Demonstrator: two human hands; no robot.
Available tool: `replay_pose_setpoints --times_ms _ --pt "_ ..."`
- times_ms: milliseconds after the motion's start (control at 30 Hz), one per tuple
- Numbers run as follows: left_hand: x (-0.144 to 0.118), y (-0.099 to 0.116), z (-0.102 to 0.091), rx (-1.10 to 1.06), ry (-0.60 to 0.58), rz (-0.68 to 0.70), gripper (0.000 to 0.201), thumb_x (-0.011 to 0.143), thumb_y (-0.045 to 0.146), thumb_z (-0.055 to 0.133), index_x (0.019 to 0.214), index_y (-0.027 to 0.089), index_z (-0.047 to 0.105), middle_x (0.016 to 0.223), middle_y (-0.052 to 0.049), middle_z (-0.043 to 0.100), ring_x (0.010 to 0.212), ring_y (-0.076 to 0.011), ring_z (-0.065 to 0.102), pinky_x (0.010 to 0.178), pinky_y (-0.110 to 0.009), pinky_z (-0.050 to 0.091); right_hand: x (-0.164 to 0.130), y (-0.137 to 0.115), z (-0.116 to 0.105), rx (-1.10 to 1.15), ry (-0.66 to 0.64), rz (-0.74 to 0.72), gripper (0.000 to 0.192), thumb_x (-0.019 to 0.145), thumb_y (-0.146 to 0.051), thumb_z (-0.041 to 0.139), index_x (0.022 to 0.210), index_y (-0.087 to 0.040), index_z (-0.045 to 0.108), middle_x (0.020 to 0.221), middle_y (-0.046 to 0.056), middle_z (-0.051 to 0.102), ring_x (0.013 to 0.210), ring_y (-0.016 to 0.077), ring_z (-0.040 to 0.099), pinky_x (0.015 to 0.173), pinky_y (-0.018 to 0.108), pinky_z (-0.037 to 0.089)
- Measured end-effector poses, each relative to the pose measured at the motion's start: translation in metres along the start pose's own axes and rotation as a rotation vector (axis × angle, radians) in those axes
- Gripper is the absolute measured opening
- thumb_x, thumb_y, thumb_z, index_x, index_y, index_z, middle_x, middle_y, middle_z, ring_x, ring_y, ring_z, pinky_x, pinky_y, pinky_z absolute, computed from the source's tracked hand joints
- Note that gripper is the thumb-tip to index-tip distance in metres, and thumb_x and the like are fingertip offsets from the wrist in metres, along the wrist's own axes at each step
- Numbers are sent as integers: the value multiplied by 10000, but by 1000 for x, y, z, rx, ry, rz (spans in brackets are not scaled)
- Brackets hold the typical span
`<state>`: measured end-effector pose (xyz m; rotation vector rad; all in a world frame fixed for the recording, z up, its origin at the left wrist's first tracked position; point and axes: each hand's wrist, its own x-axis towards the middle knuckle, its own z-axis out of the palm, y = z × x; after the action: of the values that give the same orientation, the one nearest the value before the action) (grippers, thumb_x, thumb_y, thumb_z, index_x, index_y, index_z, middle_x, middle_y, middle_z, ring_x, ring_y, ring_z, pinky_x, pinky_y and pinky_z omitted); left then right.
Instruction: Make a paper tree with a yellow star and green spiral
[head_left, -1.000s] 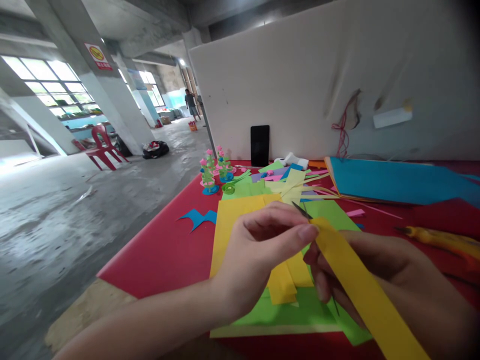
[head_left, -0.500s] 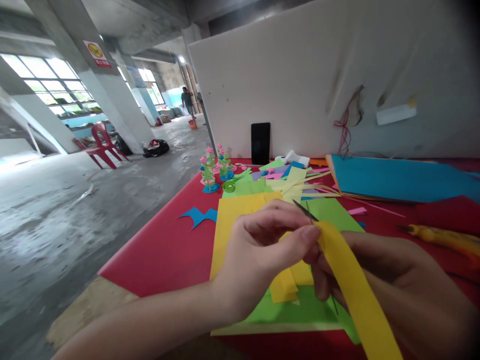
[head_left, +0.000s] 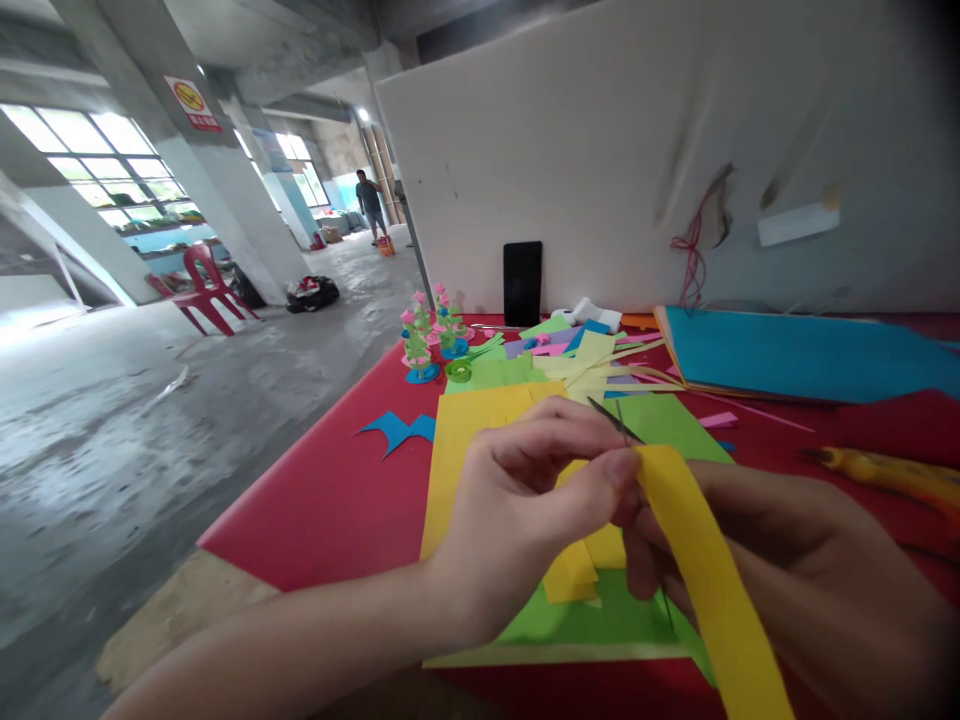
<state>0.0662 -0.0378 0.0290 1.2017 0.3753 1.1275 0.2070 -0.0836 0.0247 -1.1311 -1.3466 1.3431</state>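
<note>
A long yellow paper strip [head_left: 712, 560] is pinched at its upper end between the thumb and fingers of my left hand [head_left: 540, 490]. From there it curves down toward the lower right, its loose end hanging in front of my right hand [head_left: 795, 560]. My right hand's fingers are closed close to the left fingertips, round a slim dark pointed tool [head_left: 611, 418]. Its tips stick out above the fingers; its kind is hard to make out. Beneath both hands lie yellow paper pieces [head_left: 570, 585] and a green paper sheet [head_left: 592, 630].
Small paper trees [head_left: 421, 345] stand at the back left of the red tabletop [head_left: 337, 500], near a blue paper scrap [head_left: 397, 432]. A phone [head_left: 522, 283] leans on the white panel [head_left: 600, 150]. Blue sheets [head_left: 810, 355] and a yellow-handled tool [head_left: 892, 475] are at right.
The strip's hanging part has swung slightly to the left. Both hands keep nearly the same position and grip. A person in the far background has shifted posture.
</note>
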Motion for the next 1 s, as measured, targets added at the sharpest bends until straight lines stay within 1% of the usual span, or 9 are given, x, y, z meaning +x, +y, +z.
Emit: replay_pose_setpoints --times_ms 100,200,267,433,533,733,800,900,1000 --pt "0 0 0 41 11 24 112 742 128 621 667 184 683 713 16 535 679 -48 527 604 -132 472 0 0 -3 -6 1 -35 165 746 -394 571 631 -315 659 427 -46 466 338 64 404 291 121 325" --pt "0 0 0 30 1 24 109 736 122 625 689 200 684 745 18 539 683 -54 535 590 -143 470 1 1 -6 -26 -2 -109 100 749 -340 583 707 -356 673 408 -56 488 325 76 428 280 129 342" --pt "0 1 0 1 -13 8 108 734 124 626 690 203 685 759 17 532 663 -56 537 570 -155 469 2 2 -6 -65 -7 -138 93 747 -331 591 717 -362 674 400 -57 499 325 79 442 280 128 343" --pt "1 3 0 -47 -19 -55 83 711 140 649 669 201 686 754 17 528 597 -45 518 538 -161 451 3 1 -2 -79 36 -137 184 728 -388 600 579 -296 656 372 -39 472 314 75 416 269 133 312" --pt "1 3 0 -40 -14 -77 80 713 149 647 669 204 684 750 20 537 550 -33 496 508 -161 437 3 -1 0 -57 49 -132 208 717 -407 601 552 -291 653 359 -35 463 305 69 404 266 131 290" --pt "0 3 0 -71 -46 -88 73 711 140 644 691 202 678 756 26 529 527 -37 518 485 -169 447 3 2 -3 -87 -33 -117 188 750 -382 578 606 -302 668 372 -39 478 309 75 433 274 132 320" --pt "0 3 1 -80 -44 -95 89 712 131 640 689 208 678 748 33 529 534 -38 523 490 -168 450 2 4 -3 -70 -20 -111 169 736 -388 592 613 -305 673 371 -39 476 308 78 432 269 136 320" --pt "0 4 1 -49 -11 -94 82 688 133 663 661 209 677 715 31 533 600 -55 521 524 -161 445 0 6 -1 -21 32 -122 118 706 -376 626 620 -312 675 383 -42 490 304 75 421 259 134 310" --pt "1 5 1 -17 12 -95 77 671 144 679 641 214 673 702 29 532 625 -63 508 533 -162 435 1 8 0 -15 43 -184 49 705 -323 640 687 -343 680 428 -51 545 306 68 423 254 128 302"
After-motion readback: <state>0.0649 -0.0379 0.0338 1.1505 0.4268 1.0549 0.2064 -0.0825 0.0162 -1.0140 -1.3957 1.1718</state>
